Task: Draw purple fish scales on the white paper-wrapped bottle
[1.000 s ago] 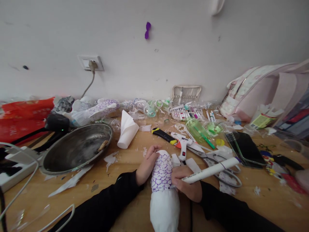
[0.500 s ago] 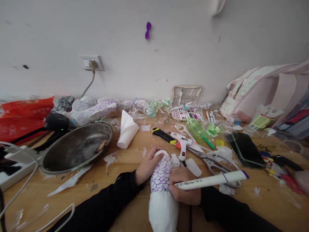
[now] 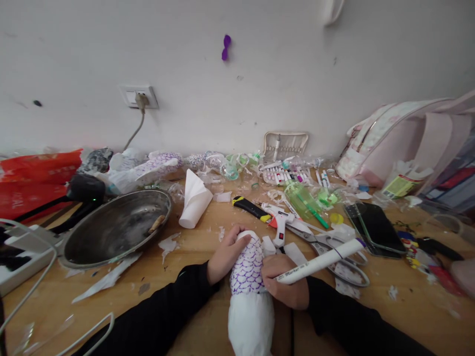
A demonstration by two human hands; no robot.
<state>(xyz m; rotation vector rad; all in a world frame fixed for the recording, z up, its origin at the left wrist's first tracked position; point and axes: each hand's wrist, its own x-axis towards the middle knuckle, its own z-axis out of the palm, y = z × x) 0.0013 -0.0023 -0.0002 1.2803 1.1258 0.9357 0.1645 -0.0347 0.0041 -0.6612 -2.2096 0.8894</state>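
A white paper-covered, bottle-shaped form [image 3: 251, 316] lies in front of me, its far half drawn over with purple scale-like curves and its near half plain white. My left hand [image 3: 229, 254] wraps round its far left side, thumb on top. In my right hand [image 3: 284, 282] is a white marker [image 3: 319, 263] with a purple end, gripped against the form's right side. The marker's tip is hidden behind my fingers. Just beyond lie a white hot glue gun [image 3: 281, 225], a yellow-and-black utility knife [image 3: 250, 207] and scissors [image 3: 326, 247].
A metal basin [image 3: 117, 227] stands at left, beside a power strip [image 3: 25, 252]. A rolled white paper [image 3: 195, 200], green plastic bottle [image 3: 302, 198] and several markers [image 3: 285, 175] lie farther back. Phones [image 3: 376, 227] and a pink backpack [image 3: 401, 138] are at right.
The marker in my right hand has tilted, its purple rear end swinging up and to the left. My right hand has turned slightly; my left hand keeps its hold on the form.
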